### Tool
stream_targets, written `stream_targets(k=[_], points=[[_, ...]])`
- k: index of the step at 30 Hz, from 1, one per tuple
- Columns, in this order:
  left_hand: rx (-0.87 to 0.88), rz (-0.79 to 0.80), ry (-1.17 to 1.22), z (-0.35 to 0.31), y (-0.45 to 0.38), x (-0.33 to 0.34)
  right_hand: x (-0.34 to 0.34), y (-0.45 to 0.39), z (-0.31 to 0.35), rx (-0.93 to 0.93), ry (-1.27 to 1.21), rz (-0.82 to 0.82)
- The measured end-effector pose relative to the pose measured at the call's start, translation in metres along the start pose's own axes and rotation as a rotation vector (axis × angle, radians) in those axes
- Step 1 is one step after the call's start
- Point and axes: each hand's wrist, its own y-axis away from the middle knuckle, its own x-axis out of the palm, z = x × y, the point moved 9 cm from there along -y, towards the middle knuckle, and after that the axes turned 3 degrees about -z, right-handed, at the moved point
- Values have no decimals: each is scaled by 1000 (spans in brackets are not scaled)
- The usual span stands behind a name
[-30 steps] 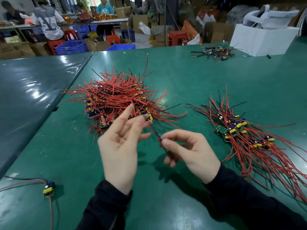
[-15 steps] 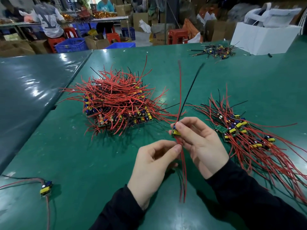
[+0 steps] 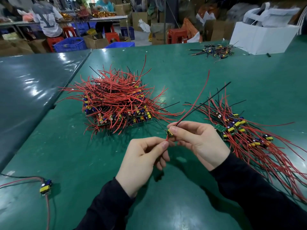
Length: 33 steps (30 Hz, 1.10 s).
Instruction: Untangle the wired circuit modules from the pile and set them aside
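The green desk [image 3: 166,67] carries a big tangled pile [image 3: 114,103] of red-wired modules at centre, and to the right a sorted bundle [image 3: 249,138] lying fanned out, wires roughly parallel. One freed module [image 3: 169,132] is held just above the desk, near the viewer, between pile and bundle. The right hand [image 3: 197,143] pinches its yellow-topped body between thumb and forefinger; the left hand [image 3: 141,160] pinches the short red lead below it, other fingers loosely curled.

To finish the step well, I would draw the lower lead straight through the left fingertips, then lay the module on the right bundle with its wires running the same way, so nothing re-knots.

The module is small, with a yellow component; a long red wire [image 3: 197,98] and a black wire [image 3: 207,100] rise far-right from it.
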Motion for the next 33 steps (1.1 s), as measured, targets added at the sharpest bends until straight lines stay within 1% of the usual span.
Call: stream_targets(k=[4, 7, 12, 17, 20, 23, 26, 29, 30, 33], points=[[81, -127, -228, -3, 0, -10, -1, 0, -4, 5, 52, -16], [84, -168, -265, -3, 1, -16, 2, 1, -4, 4, 47, 2], [1, -100, -176, 0, -3, -19, -3, -2, -1, -18, 6, -35], [59, -125, -207, -7, -5, -27, 4, 1, 2, -87, -5, 45], [52, -49, -234, -5, -5, -19, 6, 2, 4, -131, 46, 70], [9, 9, -257, 2, -5, -15, 6, 1, 6, -155, 70, 56], [33, -56, -314, 1, -5, -20, -3, -2, 7, -127, -14, -20], [176, -159, -545, -10, -4, -24, 0, 2, 7, -135, -14, -27], [188, -176, -566, -11, -3, -24, 2, 3, 7, -146, 19, -26], [175, -194, -507, -9, -4, -26, 4, 6, 10, -174, 57, -44]])
